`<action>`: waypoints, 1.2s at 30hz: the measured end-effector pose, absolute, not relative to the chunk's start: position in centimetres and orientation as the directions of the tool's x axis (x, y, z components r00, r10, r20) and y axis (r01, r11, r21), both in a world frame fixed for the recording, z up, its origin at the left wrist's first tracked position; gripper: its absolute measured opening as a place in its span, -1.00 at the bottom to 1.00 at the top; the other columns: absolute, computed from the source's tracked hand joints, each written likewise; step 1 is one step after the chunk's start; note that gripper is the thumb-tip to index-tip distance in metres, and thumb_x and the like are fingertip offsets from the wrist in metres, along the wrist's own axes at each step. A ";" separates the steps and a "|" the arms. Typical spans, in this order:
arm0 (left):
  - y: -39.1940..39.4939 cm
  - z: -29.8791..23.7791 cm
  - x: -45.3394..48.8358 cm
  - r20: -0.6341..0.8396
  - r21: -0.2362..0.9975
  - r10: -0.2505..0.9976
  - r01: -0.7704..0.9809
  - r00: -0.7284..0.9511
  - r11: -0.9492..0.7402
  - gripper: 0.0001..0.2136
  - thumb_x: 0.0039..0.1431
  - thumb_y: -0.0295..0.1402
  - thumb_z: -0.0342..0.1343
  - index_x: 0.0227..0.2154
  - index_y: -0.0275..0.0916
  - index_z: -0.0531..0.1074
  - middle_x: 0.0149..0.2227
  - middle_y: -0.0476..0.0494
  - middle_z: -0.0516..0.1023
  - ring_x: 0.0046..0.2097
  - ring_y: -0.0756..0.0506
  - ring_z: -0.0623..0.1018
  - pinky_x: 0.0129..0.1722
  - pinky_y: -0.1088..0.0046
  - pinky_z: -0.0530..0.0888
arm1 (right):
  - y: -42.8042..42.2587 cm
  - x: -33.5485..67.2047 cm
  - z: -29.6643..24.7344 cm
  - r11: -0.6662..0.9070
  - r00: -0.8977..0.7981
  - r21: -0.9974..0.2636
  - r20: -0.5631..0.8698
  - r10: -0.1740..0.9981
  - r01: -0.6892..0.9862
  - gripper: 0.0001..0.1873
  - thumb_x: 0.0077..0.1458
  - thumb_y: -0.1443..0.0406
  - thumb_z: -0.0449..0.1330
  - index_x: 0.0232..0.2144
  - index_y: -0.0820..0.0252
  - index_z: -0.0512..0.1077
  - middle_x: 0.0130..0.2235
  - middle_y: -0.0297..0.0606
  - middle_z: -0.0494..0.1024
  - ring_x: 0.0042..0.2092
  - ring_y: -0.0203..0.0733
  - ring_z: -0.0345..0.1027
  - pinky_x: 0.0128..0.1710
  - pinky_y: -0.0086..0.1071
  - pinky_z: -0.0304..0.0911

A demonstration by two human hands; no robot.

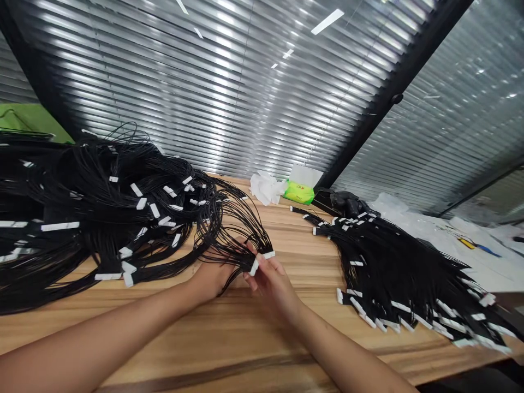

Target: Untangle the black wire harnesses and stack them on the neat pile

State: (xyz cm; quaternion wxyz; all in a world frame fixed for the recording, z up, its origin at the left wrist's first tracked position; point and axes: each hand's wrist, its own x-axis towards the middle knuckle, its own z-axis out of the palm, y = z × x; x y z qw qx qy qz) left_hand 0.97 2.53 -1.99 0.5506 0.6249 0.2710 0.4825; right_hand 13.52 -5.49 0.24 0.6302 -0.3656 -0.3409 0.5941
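**Right hand:** my right hand [273, 286] pinches a small bunch of thin black wires [241, 248] between thumb and fingers [258, 274], just below the bunch's white tabs [262, 257].

**Left hand:** my left hand [210, 278] lies against the same bunch, its fingers hidden among the wires, so I cannot tell whether it grips them or only supports them.

**Landmark:** a green tissue packet [298, 192] sits at the far edge of the wooden table [286, 349], and my hands are in front of it, slightly to its left.

**Left of the packet:** a large, tangled heap of looped black wires [102, 213], dotted with white tabs, spreads across the table and runs into the bunch in my hands.

**Right of the packet:** a neater sheaf of black wires [401, 278] lies fanned out, white tabs [400, 307] lining its edges.

**Touching the packet:** crumpled white tissue [266, 188] presses against its left side.

**Just beside the packet:** on its right is a dark crumpled item [347, 203], too shadowed to name.

**Behind the packet:** slatted window blinds [204, 93] fill the background.
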 end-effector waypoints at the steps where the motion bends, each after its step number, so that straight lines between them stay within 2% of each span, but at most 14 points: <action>1: 2.6 -1.9 1.1 0.300 0.953 0.866 -0.171 0.400 -0.250 -0.90 -0.04 -0.26 0.20 -0.46 -0.14 0.53 -0.39 -0.14 0.55 -0.21 -0.22 0.51 -0.10 0.27 0.43 | -5.4 13.6 0.1 0.028 0.077 -0.873 -0.011 0.997 -0.487 -0.69 -0.06 0.06 0.29 -0.45 0.21 0.46 -0.50 -0.32 0.46 -0.57 -0.37 0.12 -0.53 -0.42 0.04; 5: 3.1 -1.4 1.4 0.300 0.953 0.884 -0.149 0.358 -0.263 -0.79 0.07 -0.27 0.11 -0.24 -0.20 0.51 -0.18 -0.15 0.56 -0.08 -0.20 0.48 0.04 0.25 0.34 | -4.7 14.1 -0.2 0.056 0.174 -0.903 -0.021 0.985 -0.426 -0.66 -0.05 0.05 0.28 -0.53 0.22 0.41 -0.54 -0.33 0.46 -0.58 -0.39 0.07 -0.54 -0.44 0.03; 8: 3.2 -1.1 1.3 0.287 0.958 0.904 -0.097 0.316 -0.270 -0.74 0.15 -0.26 0.05 -0.14 -0.22 0.46 -0.10 -0.15 0.53 -0.04 -0.16 0.46 0.00 0.30 0.35 | -4.3 14.4 -0.5 0.095 0.257 -0.913 -0.011 0.966 -0.397 -0.65 -0.05 0.05 0.28 -0.55 0.22 0.38 -0.50 -0.33 0.48 -0.59 -0.41 0.05 -0.54 -0.44 0.04; 13: 2.3 -0.2 0.8 0.332 0.928 0.871 0.038 0.361 -0.370 -0.78 0.18 -0.23 0.02 -0.39 -0.23 0.49 -0.28 -0.09 0.55 -0.17 -0.11 0.47 -0.11 0.41 0.35 | -4.1 14.8 -0.7 0.173 0.372 -0.924 0.036 0.927 -0.342 -0.66 -0.03 0.05 0.26 -0.53 0.22 0.40 -0.52 -0.36 0.43 -0.58 -0.40 0.04 -0.56 -0.45 0.00; 18: 1.6 0.3 0.6 0.383 0.898 0.843 0.062 0.379 -0.436 -0.82 0.20 -0.26 0.02 -0.36 -0.21 0.47 -0.28 -0.08 0.55 -0.16 -0.10 0.48 -0.10 0.42 0.35 | -4.1 15.0 -1.1 0.195 0.399 -0.933 0.062 0.915 -0.302 -0.66 0.07 0.04 0.18 -0.50 0.20 0.39 -0.64 -0.46 0.27 -0.58 -0.37 0.02 -0.52 -0.44 -0.02; 26: 1.8 0.2 0.3 0.560 0.761 0.760 0.157 0.331 -0.629 -0.84 0.20 -0.25 0.04 -0.39 -0.18 0.45 -0.24 -0.10 0.48 -0.11 -0.10 0.44 -0.04 0.36 0.30 | -4.5 14.9 -0.9 0.210 0.412 -0.964 0.127 0.902 -0.161 -0.61 0.08 0.01 0.16 -0.57 0.19 0.34 -0.64 -0.46 0.24 -0.55 -0.34 0.02 -0.45 -0.39 0.00; 36: 1.9 0.3 0.2 0.575 0.723 0.755 0.236 0.314 -0.649 -0.82 0.24 -0.25 -0.01 -0.37 -0.20 0.42 -0.22 -0.09 0.51 -0.11 -0.09 0.45 -0.03 0.32 0.29 | -4.9 14.7 -0.1 0.176 0.391 -0.984 0.158 0.907 -0.009 -0.54 0.07 -0.04 0.12 -0.62 0.18 0.31 -0.65 -0.45 0.20 -0.53 -0.32 0.05 -0.42 -0.38 0.02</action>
